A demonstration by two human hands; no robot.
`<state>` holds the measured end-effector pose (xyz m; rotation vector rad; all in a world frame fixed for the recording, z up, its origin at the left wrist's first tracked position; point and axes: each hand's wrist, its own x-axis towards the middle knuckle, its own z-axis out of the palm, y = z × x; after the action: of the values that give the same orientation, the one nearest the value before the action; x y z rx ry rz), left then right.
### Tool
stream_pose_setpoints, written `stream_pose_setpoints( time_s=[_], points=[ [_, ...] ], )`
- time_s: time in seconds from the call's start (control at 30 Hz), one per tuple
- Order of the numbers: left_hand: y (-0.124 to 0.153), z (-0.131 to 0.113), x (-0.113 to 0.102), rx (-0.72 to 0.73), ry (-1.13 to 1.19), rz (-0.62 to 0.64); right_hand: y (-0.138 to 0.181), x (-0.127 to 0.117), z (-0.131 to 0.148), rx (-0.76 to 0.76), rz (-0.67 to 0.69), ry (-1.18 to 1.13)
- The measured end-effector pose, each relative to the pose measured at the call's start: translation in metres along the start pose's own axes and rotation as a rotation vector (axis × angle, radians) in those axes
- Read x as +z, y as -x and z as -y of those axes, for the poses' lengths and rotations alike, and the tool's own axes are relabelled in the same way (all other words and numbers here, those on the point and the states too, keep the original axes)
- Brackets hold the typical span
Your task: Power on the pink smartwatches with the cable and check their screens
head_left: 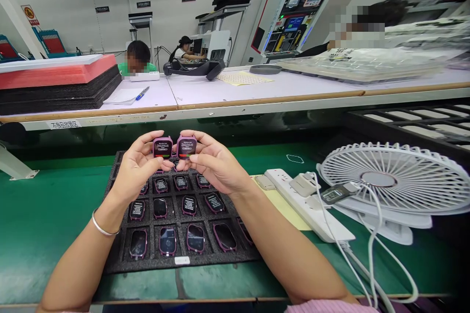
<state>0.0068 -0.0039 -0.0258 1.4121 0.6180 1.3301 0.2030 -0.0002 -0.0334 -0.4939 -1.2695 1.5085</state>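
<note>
My left hand (143, 164) grips a purple-cased smartwatch body (162, 147), strapless, with white text and a green-and-red strip on its lit screen. In my right hand (209, 159) is a matching smartwatch body (187, 147), its screen showing similar text. Both are raised side by side, screens facing me, slightly apart. Beneath them lies a black foam tray (172, 265) with rows of compartments holding more purple watches. Some of those screens are lit with text, such as one watch (189, 205); the front-row ones, like this watch (167, 241), look dark.
Right of the tray are a white power strip (312, 208), a small meter (336, 193), cables and a white fan (396, 178). A raised shelf (205, 95) runs across, bearing foam sheets (55, 80) and a pen (142, 93). Several people sit beyond.
</note>
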Motion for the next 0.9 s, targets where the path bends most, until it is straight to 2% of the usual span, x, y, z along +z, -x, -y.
stream_pose_setpoints(
  time_s=[0.2,0.9],
  points=[
    [0.0013,0.005,0.0031,0.064,-0.062,-0.04,-0.0001,-0.0017,-0.0025,-0.038,0.024,0.012],
    [0.0028,0.0049,0.0064,0.104,-0.078,-0.067,0.0008,0.0006,-0.004,-0.092,0.056,0.053]
  ],
)
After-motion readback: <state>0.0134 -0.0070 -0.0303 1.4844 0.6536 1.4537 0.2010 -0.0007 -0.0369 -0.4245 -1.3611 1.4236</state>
